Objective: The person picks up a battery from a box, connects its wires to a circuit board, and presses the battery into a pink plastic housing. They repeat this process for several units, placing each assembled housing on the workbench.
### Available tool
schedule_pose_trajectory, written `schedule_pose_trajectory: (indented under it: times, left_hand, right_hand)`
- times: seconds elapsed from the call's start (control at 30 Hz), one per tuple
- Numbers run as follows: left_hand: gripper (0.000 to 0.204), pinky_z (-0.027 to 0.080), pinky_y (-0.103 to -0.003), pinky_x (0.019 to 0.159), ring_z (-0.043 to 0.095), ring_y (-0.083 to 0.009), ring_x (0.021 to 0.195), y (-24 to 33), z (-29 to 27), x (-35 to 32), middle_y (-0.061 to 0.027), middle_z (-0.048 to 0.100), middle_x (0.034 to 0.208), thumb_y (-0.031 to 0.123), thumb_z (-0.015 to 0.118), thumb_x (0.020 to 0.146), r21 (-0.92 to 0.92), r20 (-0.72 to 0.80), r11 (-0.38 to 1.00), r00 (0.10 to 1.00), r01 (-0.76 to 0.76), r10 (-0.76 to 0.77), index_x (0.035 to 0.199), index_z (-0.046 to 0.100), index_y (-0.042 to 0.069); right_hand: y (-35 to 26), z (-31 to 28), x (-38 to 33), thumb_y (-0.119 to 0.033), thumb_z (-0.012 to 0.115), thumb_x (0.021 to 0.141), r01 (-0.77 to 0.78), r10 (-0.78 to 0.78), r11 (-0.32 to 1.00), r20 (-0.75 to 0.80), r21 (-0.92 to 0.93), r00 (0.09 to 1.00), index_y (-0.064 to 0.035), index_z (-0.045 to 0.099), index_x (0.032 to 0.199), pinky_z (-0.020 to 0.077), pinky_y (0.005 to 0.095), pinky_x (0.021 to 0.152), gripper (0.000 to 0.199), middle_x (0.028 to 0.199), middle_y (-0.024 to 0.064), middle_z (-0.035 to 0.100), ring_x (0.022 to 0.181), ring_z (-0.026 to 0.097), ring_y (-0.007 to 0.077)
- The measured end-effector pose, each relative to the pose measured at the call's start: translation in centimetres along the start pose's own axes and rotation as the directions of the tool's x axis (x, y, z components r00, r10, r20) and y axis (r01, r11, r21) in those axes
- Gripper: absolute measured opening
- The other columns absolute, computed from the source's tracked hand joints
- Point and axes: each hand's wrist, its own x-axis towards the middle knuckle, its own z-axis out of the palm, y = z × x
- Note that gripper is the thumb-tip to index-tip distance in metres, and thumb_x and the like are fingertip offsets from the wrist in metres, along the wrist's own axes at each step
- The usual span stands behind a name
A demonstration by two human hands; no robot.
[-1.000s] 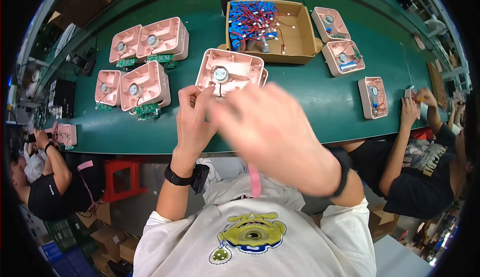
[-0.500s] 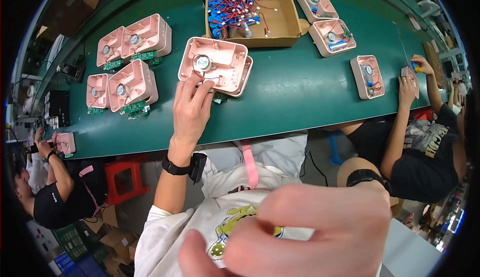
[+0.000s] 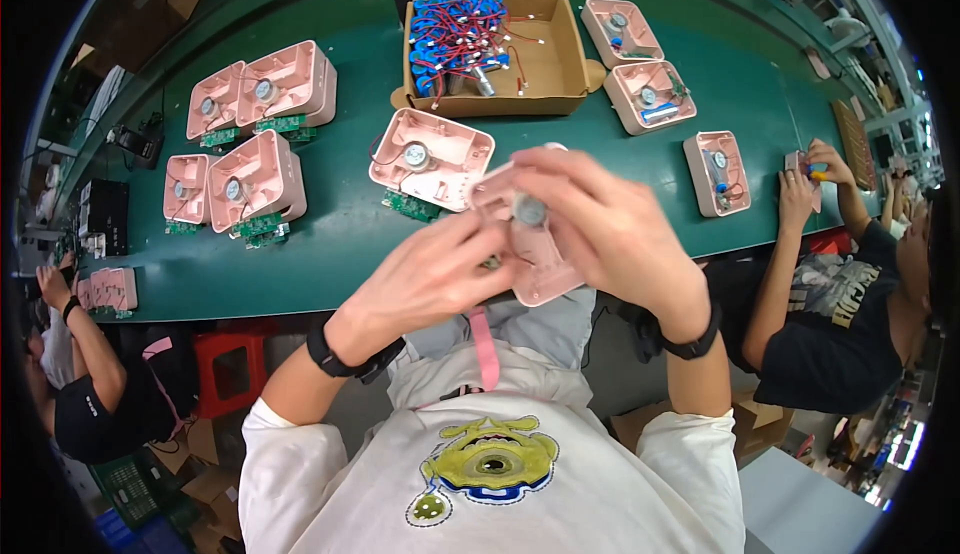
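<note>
Pink casing [image 3: 545, 262] was held open side up, slanted lengthwise from above left fingers [image 3: 458, 241] to below right fingers [image 3: 578, 180], curled on its edge. Left pinch could not be told. Rightward, green table [image 3: 655, 186] was seen.

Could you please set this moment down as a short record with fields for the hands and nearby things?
Right hand: gripping a tilted pink housing
Left hand: at that housing's left side, grip partly hidden
Nearest on green table: open housing with round speaker, green circuit board at its near edge
Beyond: cardboard box holding blue parts with red wires
Left cluster: four open housings
Right side: three open housings
</note>
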Motion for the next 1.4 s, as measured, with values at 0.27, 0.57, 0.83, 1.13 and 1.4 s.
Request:
schedule_pose_trajectory:
  times: [0.27,0.57,0.83,1.13,1.4]
  left_hand:
    - [0.023,0.057,-0.037,0.082,0.063,-0.0243,0.097,-2.0,6.0,1.9,-0.0076,0.057,0.098,0.010,0.067,0.081,-0.128,0.213,0.983,0.965,-0.130,0.156,0.103,0.065,0.006]
    - [0.040,0.058,-0.040,0.086,0.066,-0.0294,0.104,-1.5,7.9,0.8,-0.0090,0.065,0.113,-0.010,0.071,0.077,-0.315,-0.013,0.931,0.980,0.186,-0.200,0.115,0.067,0.002]
    - [0.029,0.059,-0.037,0.081,0.070,-0.0285,0.096,1.1,10.4,0.3,-0.0143,0.068,0.106,-0.011,0.073,0.086,-0.552,-0.221,0.711,0.746,0.435,-0.628,0.113,0.067,-0.003]
    - [0.018,0.058,-0.034,0.077,0.070,-0.0240,0.084,1.6,10.5,1.4,-0.0147,0.068,0.101,-0.004,0.074,0.092,-0.529,-0.154,0.630,0.665,0.569,-0.730,0.109,0.069,-0.005]
    - [0.019,0.059,-0.032,0.078,0.070,-0.0200,0.085,1.9,11.5,1.2,-0.0127,0.068,0.101,0.000,0.074,0.096,-0.704,-0.065,0.430,0.552,0.565,-0.832,0.114,0.071,-0.004]
  right_hand:
    - [5.1,0.0,-4.8,0.007,0.070,0.088,-0.134,0.121,0.980,0.096,0.149,0.988,-0.0020,0.075,0.107,0.0608,0.0340,0.073,0.022,0.103,0.0110,0.077,0.087,0.076,0.0288]
    - [4.7,-0.1,-5.7,0.001,0.061,0.105,-0.480,0.587,0.540,0.098,0.691,0.803,0.0104,0.068,0.108,0.0587,0.0266,0.062,0.012,0.096,0.0159,0.077,0.073,0.074,0.0159]
    - [4.7,-0.2,-5.5,-0.004,0.058,0.108,-0.434,0.606,0.353,0.152,0.829,0.781,0.0093,0.068,0.113,0.0575,0.0266,0.058,0.017,0.092,0.0169,0.076,0.069,0.072,0.0167]
    - [4.7,-0.1,-5.6,-0.005,0.063,0.106,-0.454,0.629,0.248,0.214,0.856,0.747,0.0085,0.071,0.110,0.0534,0.0229,0.054,0.016,0.086,0.0129,0.074,0.063,0.069,0.0129]
    - [4.6,0.8,-5.0,-0.006,0.072,0.099,-0.684,0.668,0.320,0.356,0.655,0.654,0.0067,0.075,0.104,0.0483,0.0225,0.053,0.014,0.078,0.0080,0.072,0.062,0.067,0.0090]
